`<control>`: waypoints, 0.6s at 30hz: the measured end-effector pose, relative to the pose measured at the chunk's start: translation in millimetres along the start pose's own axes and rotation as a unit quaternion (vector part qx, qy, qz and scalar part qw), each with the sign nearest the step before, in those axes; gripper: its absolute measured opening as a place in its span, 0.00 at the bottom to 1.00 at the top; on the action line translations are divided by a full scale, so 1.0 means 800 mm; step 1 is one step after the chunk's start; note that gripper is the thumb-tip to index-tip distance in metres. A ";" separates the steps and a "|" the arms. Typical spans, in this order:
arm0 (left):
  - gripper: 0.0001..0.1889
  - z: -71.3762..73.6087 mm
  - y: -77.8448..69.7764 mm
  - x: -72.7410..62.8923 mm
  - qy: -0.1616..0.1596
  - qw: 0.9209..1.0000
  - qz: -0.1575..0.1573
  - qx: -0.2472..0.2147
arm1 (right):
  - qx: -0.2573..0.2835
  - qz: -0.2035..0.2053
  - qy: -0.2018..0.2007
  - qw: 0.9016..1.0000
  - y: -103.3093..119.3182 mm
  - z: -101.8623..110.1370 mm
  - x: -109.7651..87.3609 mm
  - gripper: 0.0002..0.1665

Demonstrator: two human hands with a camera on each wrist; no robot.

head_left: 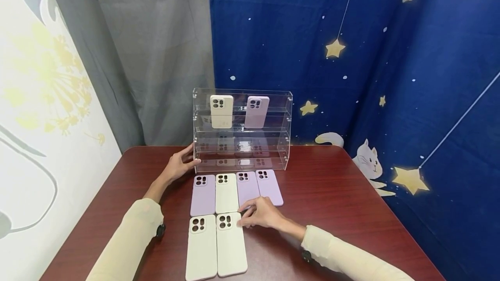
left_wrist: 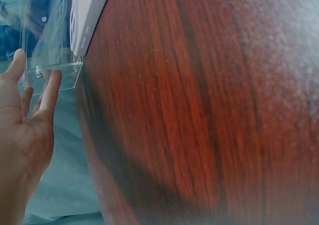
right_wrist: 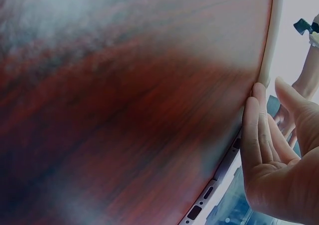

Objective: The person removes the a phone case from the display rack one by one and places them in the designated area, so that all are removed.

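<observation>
My left hand (head_left: 177, 166) holds the lower left side of a clear acrylic tiered display stand (head_left: 290, 120), thumb toward the front and fingers along the side panel. My right hand (head_left: 262, 212) touches the upper right corner of a cream phone case (head_left: 231, 248) lying flat on the table. In the right wrist view, the right hand's fingers (right_wrist: 252, 130) look fairly straight against the case edge. Another cream phone case (head_left: 201, 250) lies directly left of it. A cream case (head_left: 222, 116) and a lilac case (head_left: 255, 118) stand on the display's upper part.
Between the stand and the front pair lies a row: a lilac case (head_left: 203, 198), a cream case (head_left: 226, 196), and two more lilac cases, the rightmost lilac case (head_left: 272, 190) slightly slanted. The reddish-brown table (head_left: 332, 194) ends before a blue star-patterned curtain (head_left: 273, 34).
</observation>
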State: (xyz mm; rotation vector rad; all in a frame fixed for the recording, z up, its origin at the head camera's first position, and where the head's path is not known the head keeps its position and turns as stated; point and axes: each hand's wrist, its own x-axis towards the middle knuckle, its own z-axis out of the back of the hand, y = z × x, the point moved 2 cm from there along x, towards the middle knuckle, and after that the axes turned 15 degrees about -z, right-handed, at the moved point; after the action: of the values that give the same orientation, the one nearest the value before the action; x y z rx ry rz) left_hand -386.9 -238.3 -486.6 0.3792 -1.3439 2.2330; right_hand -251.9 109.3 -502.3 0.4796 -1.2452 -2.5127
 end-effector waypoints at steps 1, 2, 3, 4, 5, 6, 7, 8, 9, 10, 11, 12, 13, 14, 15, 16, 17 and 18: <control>0.44 0.000 0.000 0.000 0.000 1.000 0.000 0.001 | 0.000 0.000 0.000 1.000 0.000 0.000 0.000 0.17; 0.44 0.000 -0.001 0.000 0.000 1.000 0.000 0.001 | 0.000 0.001 0.000 1.000 0.000 0.000 -0.001 0.17; 0.44 0.000 -0.001 0.000 0.000 1.000 -0.001 0.003 | -0.001 0.003 0.000 1.000 0.001 0.001 -0.001 0.17; 0.44 0.000 -0.001 0.000 0.000 1.000 -0.001 0.003 | -0.002 0.005 0.000 1.000 0.001 0.001 -0.001 0.17; 0.44 0.000 -0.001 -0.001 0.000 1.000 -0.002 0.003 | -0.003 0.007 0.000 1.000 0.001 0.001 -0.001 0.17; 0.44 0.000 -0.001 -0.001 0.000 1.000 -0.002 0.003 | -0.005 0.010 0.000 1.000 0.001 0.002 -0.001 0.17; 0.44 0.000 -0.001 -0.001 0.000 1.000 -0.002 0.003 | -0.008 0.013 0.000 1.000 0.002 0.003 -0.001 0.17; 0.44 0.000 -0.001 -0.001 0.001 1.000 -0.003 0.003 | -0.012 0.016 -0.002 1.000 0.002 0.004 -0.001 0.18; 0.44 0.000 -0.001 -0.001 0.001 1.000 -0.003 0.003 | -0.015 0.018 -0.003 1.000 0.003 0.005 0.000 0.18; 0.44 0.000 0.000 -0.001 0.002 1.000 -0.004 0.002 | -0.018 0.020 -0.007 1.000 0.003 0.006 0.000 0.18; 0.44 0.000 0.000 -0.001 0.002 1.000 -0.005 0.002 | -0.024 0.021 -0.012 0.999 0.004 0.008 0.001 0.18; 0.44 0.000 0.000 -0.001 0.002 1.000 -0.006 0.002 | -0.027 0.024 -0.019 0.999 0.004 0.010 0.002 0.18; 0.44 0.000 0.000 0.000 0.002 1.000 -0.007 0.001 | -0.031 0.026 -0.027 0.999 0.005 0.013 0.004 0.19; 0.44 0.000 0.000 0.000 0.003 1.000 -0.007 0.001 | -0.033 0.026 -0.034 0.999 0.007 0.015 0.005 0.19; 0.44 0.000 0.000 0.000 0.002 1.000 -0.006 0.000 | -0.033 0.029 -0.040 0.998 0.008 0.018 0.007 0.20; 0.44 0.000 0.000 0.000 0.002 1.000 -0.006 0.000 | -0.033 0.034 -0.048 0.998 0.009 0.021 0.009 0.20; 0.44 0.001 0.000 0.000 0.002 1.000 -0.006 -0.002 | -0.032 0.038 -0.053 0.997 0.011 0.025 0.011 0.21; 0.44 0.001 0.000 0.000 0.002 1.000 -0.006 -0.003 | -0.030 0.044 -0.058 0.997 0.013 0.028 0.013 0.22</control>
State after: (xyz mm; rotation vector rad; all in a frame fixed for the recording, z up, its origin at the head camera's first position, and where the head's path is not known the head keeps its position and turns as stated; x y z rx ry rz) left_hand -387.0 -238.7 -486.3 0.3810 -1.3424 2.2183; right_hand -269.3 114.9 -482.5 0.2639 -1.1995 -2.5264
